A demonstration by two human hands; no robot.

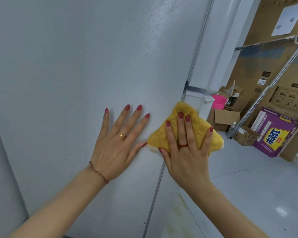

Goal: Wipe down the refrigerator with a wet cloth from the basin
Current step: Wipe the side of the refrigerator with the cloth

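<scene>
The right hand (186, 148) lies flat with straight, spread fingers, pressing the yellow cloth (194, 127) against the white refrigerator (76, 66) close to the panel's right edge. Just left of it, the left hand (117, 143) rests open and flat on the same panel, its thumb tip almost touching the cloth's lower corner. Beyond the right hand's fingertips a pink basin (218, 101) sits on the floor behind the refrigerator's corner, partly hidden by it. Farther right stand open cardboard boxes (225, 119), a purple carton (275, 134) and a slanting metal pole (268, 86).
</scene>
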